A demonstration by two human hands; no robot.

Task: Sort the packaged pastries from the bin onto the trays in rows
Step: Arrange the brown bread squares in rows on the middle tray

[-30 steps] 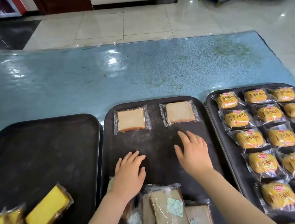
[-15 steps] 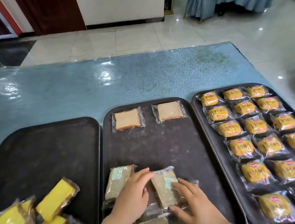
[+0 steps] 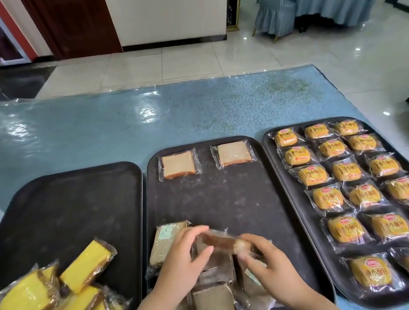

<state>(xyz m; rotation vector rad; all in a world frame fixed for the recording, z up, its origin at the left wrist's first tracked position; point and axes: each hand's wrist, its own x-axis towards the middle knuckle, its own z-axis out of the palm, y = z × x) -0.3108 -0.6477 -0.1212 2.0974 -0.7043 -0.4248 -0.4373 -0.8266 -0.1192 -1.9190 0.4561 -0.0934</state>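
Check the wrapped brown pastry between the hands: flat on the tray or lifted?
Lifted. The wrapped brown pastry is tilted above the pile, pinched between left hand and right hand.

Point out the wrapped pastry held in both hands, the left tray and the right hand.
wrapped pastry (image 3: 220, 242), head view, brown middle between the hands
left tray (image 3: 70, 205), head view, bare floor
right hand (image 3: 269, 263), head view, back

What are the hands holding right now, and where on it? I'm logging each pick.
Both hands hold one wrapped brown pastry above the middle tray: the left hand pinches its left end, the right hand its right end.
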